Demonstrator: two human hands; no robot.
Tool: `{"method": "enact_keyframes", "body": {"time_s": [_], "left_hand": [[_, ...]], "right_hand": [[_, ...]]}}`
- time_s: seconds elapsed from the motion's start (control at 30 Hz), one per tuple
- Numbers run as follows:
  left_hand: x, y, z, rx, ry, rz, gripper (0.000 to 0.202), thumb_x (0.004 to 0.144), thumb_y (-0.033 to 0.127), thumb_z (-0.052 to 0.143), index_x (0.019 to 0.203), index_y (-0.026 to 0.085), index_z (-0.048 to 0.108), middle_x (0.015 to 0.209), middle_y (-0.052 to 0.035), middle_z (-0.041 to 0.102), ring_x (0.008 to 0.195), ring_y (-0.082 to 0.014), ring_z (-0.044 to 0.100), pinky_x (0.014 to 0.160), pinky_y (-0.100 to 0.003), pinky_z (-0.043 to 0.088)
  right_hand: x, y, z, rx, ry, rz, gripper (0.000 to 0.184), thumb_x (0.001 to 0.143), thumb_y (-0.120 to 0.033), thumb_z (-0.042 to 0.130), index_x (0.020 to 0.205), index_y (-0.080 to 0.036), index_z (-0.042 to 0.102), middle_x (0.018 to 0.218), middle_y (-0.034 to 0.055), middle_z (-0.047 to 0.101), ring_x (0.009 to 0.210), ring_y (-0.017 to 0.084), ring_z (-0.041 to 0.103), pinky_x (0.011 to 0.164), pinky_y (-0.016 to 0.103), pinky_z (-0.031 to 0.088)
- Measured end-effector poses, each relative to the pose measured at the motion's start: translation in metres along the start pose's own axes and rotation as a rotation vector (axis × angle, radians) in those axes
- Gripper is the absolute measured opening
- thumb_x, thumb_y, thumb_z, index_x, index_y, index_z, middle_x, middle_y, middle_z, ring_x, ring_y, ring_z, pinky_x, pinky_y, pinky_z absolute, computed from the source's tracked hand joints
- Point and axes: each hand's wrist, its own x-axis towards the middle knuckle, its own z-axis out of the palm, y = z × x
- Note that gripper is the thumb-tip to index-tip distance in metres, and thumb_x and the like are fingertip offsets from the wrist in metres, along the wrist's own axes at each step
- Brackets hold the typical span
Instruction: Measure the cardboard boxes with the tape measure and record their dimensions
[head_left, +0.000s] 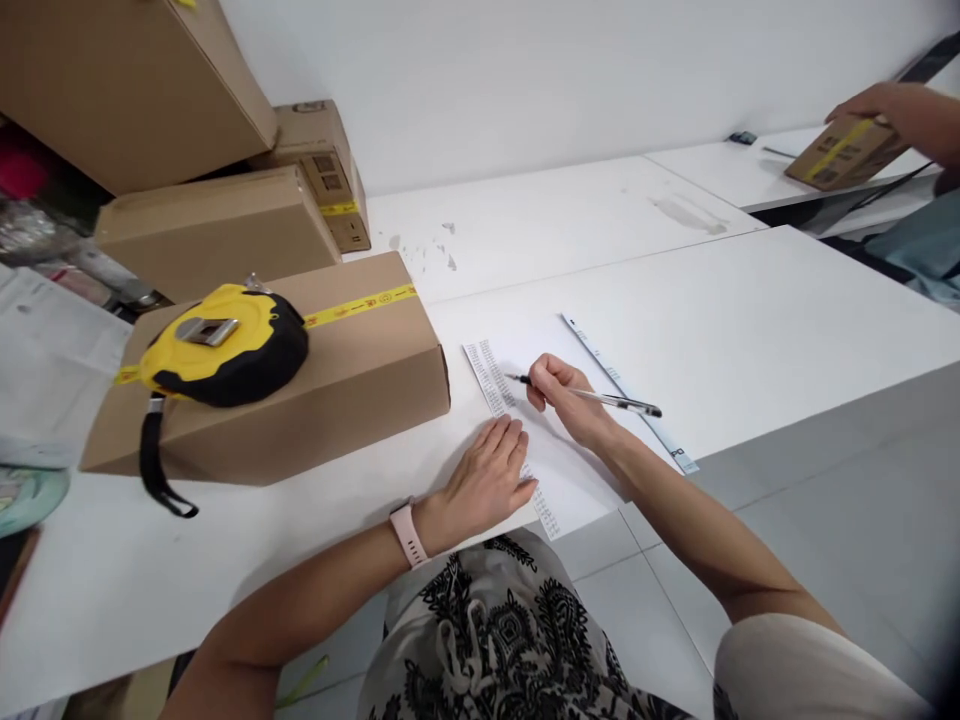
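Note:
My right hand (562, 395) is closed around a pen (619, 402), its tip just above a white sheet of paper (577, 480). Small printed columns run down the sheet's left side, too fine to read. Flat on those columns lies my left hand (489, 475), fingers stretched out and holding nothing; a pink watch band is on that wrist. A blue-and-white printed strip (630, 395) shows along the paper's right edge. Left of the sheet, a yellow and black tape measure (225, 345) sits on a taped cardboard box (360, 375).
More cardboard boxes (217, 225) are stacked at the back left against the wall. Clear plastic packaging (56, 370) is at the far left. At the far right, another person's hand (892, 105) rests on a small taped box (844, 155). The white table (787, 330) ends at its front edge.

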Motion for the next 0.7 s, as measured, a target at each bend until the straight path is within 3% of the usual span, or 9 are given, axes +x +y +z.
{"method": "enact_keyframes", "body": {"time_s": [0.07,0.17,0.23,0.33,0.53,0.7], "left_hand": [[-0.001,-0.002,0.005,0.000,-0.009,-0.008,0.058,0.100,0.041,0.050,0.135,-0.004,0.053,0.143,-0.0271,0.056,0.139,-0.0364,0.050,0.117,-0.049,0.040],[-0.002,-0.003,0.005,-0.005,0.003,0.003,0.058,0.100,0.041,0.049,0.137,-0.005,0.051,0.144,-0.0290,0.055,0.140,-0.0375,0.048,0.116,-0.051,0.040],[-0.003,-0.003,0.005,-0.008,0.001,0.006,0.059,0.100,0.040,0.049,0.138,-0.005,0.050,0.144,-0.0295,0.054,0.141,-0.0372,0.047,0.117,-0.050,0.040],[-0.004,-0.003,0.007,-0.008,0.005,0.007,0.059,0.100,0.040,0.048,0.139,-0.004,0.050,0.146,-0.0288,0.053,0.141,-0.0368,0.046,0.117,-0.050,0.038],[-0.003,-0.003,0.009,0.006,0.032,0.024,0.059,0.101,0.042,0.047,0.136,-0.005,0.052,0.143,-0.0291,0.056,0.139,-0.0383,0.048,0.117,-0.049,0.037],[-0.004,-0.002,0.010,-0.037,0.007,0.017,0.060,0.102,0.042,0.045,0.139,-0.005,0.049,0.145,-0.0292,0.055,0.142,-0.0357,0.046,0.119,-0.048,0.032]], "right_hand": [[-0.004,0.008,0.004,-0.059,0.025,0.035,0.042,0.092,-0.062,0.057,0.079,-0.022,0.053,0.056,-0.0059,0.050,0.053,0.011,0.041,0.057,0.028,0.037],[-0.004,0.020,0.007,-0.077,0.000,0.080,0.040,0.084,-0.059,0.068,0.096,-0.021,0.062,0.074,-0.0017,0.061,0.065,0.013,0.052,0.064,0.029,0.042],[-0.003,0.024,0.007,-0.134,0.001,0.104,0.039,0.082,-0.057,0.071,0.088,-0.019,0.065,0.076,-0.0004,0.061,0.067,0.013,0.051,0.064,0.029,0.042],[-0.002,0.024,0.006,-0.211,0.100,0.095,0.040,0.088,-0.056,0.065,0.073,-0.020,0.060,0.066,-0.0024,0.054,0.061,0.012,0.045,0.060,0.029,0.038],[-0.001,0.026,0.004,-0.146,0.153,0.098,0.037,0.071,-0.047,0.083,0.085,-0.021,0.059,0.076,-0.0003,0.064,0.066,0.014,0.053,0.063,0.030,0.043],[-0.005,0.030,0.006,-0.277,0.185,0.088,0.028,0.083,-0.042,0.069,0.075,-0.024,0.049,0.059,-0.0057,0.048,0.055,0.013,0.042,0.054,0.029,0.035]]}}
